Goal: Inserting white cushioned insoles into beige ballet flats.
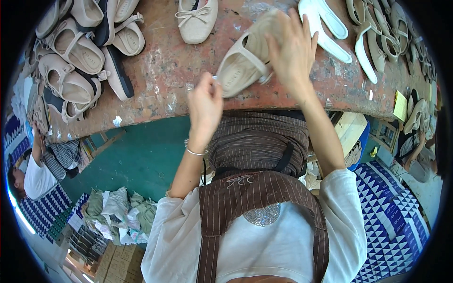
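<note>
A beige strapped shoe (235,70) lies at a slant on the worn table in front of me, its heel end toward my left hand and its toe away. Over the toe part is my right hand (295,54), slightly blurred, fingers spread and stretched out. My left hand (205,104) is closed beside the heel, thumb and fingers pinched together. A tiny pale spot shows at its fingertips; I cannot tell what it is. Beyond the shoe is a beige flat with a bow (197,23). White insoles (330,40) lie to the right of my right hand.
Beige shoes (71,52) are piled on the table (165,89) at the left, and more shoes (389,37) stand at the far right. A yellow pad (400,105) hangs near the right edge. One person (40,172) works at the left, another (420,153) at the right.
</note>
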`<action>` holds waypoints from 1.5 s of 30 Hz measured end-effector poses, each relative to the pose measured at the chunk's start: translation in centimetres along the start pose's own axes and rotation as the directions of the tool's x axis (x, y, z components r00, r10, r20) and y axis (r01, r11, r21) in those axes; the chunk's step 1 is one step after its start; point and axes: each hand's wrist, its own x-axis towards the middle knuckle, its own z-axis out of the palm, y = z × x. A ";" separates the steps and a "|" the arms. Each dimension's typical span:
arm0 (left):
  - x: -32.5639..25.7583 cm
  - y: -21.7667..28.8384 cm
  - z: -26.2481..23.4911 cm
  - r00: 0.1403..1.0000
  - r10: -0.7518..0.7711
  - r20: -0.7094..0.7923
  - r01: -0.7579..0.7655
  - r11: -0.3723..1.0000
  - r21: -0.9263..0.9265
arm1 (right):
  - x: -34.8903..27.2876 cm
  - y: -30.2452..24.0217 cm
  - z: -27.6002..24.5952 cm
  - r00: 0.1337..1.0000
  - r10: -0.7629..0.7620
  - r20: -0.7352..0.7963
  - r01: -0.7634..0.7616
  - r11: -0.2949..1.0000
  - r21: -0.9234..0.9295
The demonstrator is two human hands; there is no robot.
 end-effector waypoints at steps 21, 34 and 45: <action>-5.1 1.8 8.0 0.828 0.497 0.259 -0.558 0.692 0.458 | -1.9 -0.9 0.1 0.763 -0.232 0.603 0.173 0.973 0.155; -4.6 1.2 8.0 0.812 0.498 0.305 -0.581 0.642 0.500 | -3.7 -1.3 -0.5 0.921 -0.233 0.312 0.221 0.972 0.075; -4.4 1.8 7.6 0.773 0.572 0.273 -0.627 0.625 0.466 | -3.8 -1.3 2.5 0.965 -0.181 0.189 0.201 0.975 -0.091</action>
